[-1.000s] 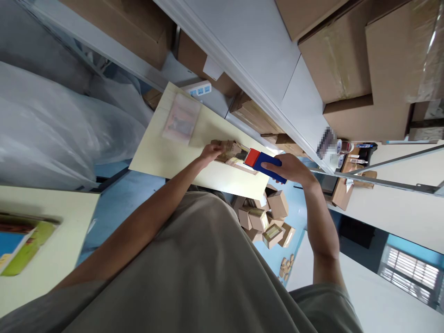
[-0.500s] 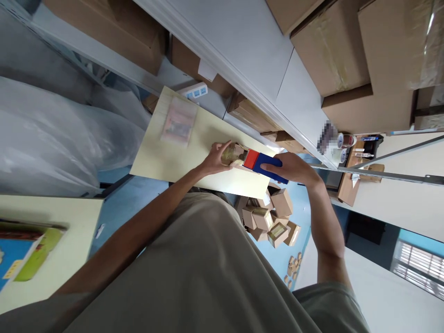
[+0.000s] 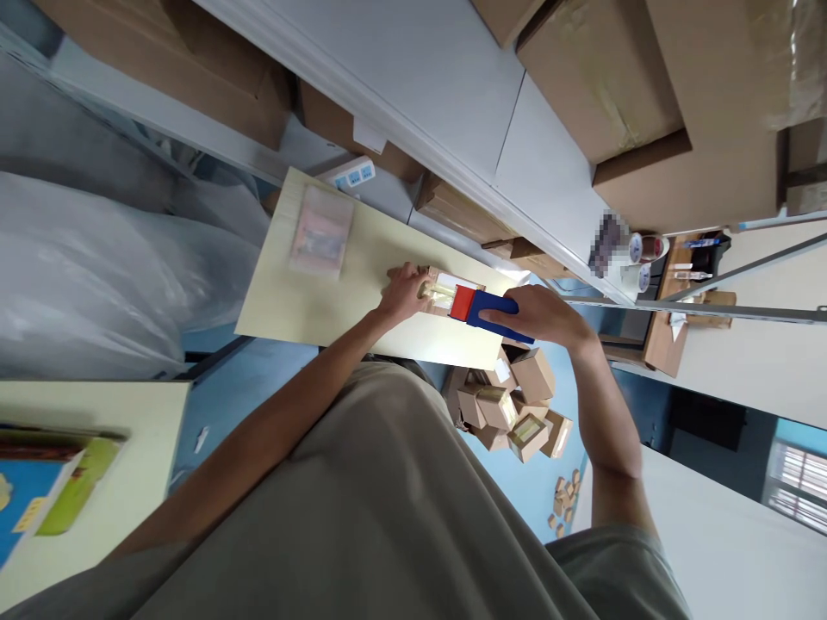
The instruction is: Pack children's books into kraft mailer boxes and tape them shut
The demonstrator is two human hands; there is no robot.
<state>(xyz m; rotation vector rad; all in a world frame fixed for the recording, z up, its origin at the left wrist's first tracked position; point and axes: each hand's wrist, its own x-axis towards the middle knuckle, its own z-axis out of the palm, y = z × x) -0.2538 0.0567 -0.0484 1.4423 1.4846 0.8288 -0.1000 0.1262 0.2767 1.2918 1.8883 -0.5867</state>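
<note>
On the pale yellow board (image 3: 362, 258) lies a small cardboard box (image 3: 475, 282) with a shiny, light patch on top. My left hand (image 3: 406, 293) grips the box's left end, its fingers curled over the edge. My right hand (image 3: 549, 317) is closed around the blue handle of a tape dispenser (image 3: 494, 312). The dispenser's red head rests at or just over the box's right part, with tape seeming to run towards my left hand. Exact contact there is hard to make out.
A pinkish packet (image 3: 323, 232) lies on the board's left, near a white power strip (image 3: 354, 174). A grey shelf (image 3: 413, 77) with large cartons (image 3: 613, 77) rises behind. Several taped boxes (image 3: 497, 405) are piled on the blue floor, right of the board.
My left hand has gone from spread thumb and fingers to curled fingers at the box's end. More of the box's shiny top shows. The dispenser has shifted slightly left in view.
</note>
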